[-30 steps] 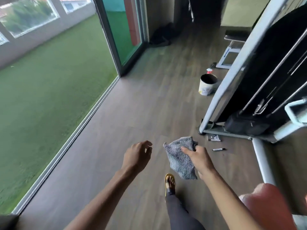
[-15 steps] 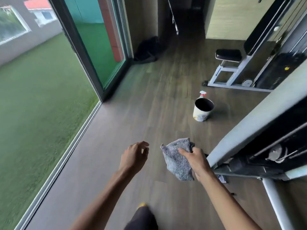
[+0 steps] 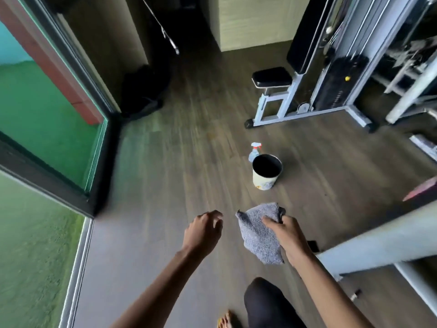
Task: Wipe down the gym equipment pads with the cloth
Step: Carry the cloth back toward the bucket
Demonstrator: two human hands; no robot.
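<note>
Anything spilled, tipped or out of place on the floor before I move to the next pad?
Nothing spilled: the white bucket and the clear spray bottle behind it stand upright. One small dark object lies loose on the floor near the pale machine frame, too blurred to identify. The right hand holds the grey cloth.

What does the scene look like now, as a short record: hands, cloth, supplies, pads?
left hand: empty, fingers loosely curled
right hand: grips cloth
cloth: grey, hanging above floor, touching no pad
bucket: upright on floor ahead
spray bottle: just behind bucket
pads: black seat pad and back pad on machine beyond bucket
</note>
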